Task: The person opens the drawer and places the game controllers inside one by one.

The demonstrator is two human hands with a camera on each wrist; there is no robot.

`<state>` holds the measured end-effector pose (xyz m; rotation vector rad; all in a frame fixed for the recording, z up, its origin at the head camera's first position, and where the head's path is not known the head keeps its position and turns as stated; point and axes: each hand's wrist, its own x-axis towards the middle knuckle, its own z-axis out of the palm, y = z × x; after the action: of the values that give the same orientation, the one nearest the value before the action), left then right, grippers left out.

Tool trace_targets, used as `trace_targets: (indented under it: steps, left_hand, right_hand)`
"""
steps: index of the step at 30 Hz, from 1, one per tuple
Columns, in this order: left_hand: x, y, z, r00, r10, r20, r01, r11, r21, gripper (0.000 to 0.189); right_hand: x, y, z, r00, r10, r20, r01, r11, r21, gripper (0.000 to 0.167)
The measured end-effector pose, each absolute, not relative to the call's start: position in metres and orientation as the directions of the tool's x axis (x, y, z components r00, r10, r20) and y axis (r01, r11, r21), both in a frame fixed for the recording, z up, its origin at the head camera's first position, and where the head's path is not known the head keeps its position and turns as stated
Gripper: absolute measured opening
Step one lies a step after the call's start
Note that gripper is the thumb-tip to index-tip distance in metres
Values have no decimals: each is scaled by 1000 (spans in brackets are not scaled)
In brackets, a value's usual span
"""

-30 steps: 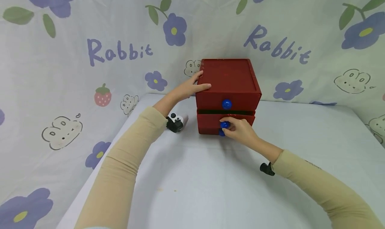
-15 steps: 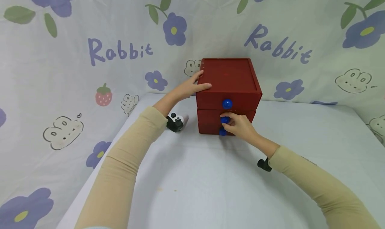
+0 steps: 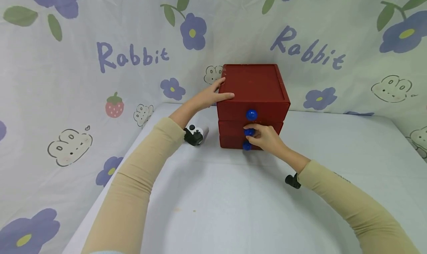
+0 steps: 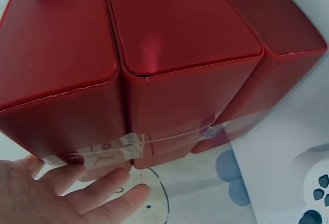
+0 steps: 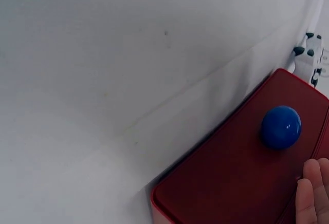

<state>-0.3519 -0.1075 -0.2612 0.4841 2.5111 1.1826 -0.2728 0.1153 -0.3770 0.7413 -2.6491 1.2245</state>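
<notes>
A red cabinet [image 3: 251,81] of stacked drawers has a round blue knob on each front. My left hand [image 3: 208,96] rests on its top left edge, thumb over the top; in the left wrist view its fingers [image 4: 108,196] lie straight along the side. My right hand [image 3: 268,138] pinches the middle drawer's blue knob [image 3: 249,132] between thumb and fingers. The middle drawer [image 4: 185,23] sits in line with the top drawer [image 4: 56,44]. The top knob [image 3: 251,115] is untouched, and the bottom knob [image 3: 247,146] is just below my right hand.
A white game controller [image 4: 312,198] with dark buttons lies on the white tabletop [image 3: 213,202] left of the cabinet. A curtain [image 3: 133,24] with flowers and rabbits hangs right behind. Small black cameras [image 3: 293,181] are worn at the wrists.
The middle drawer has moved up and back with my right hand on its knob, and the dark gap above it has closed. My left hand has stayed in place.
</notes>
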Motion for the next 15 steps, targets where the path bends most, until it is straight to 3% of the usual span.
trace_targets:
  steps: [15]
  left_hand:
    - [-352, -108, -265, -896, 422, -141, 169, 616, 769, 84]
  right_hand:
    - [-267, 126, -380, -855, -430, 292, -488, 471, -735, 35]
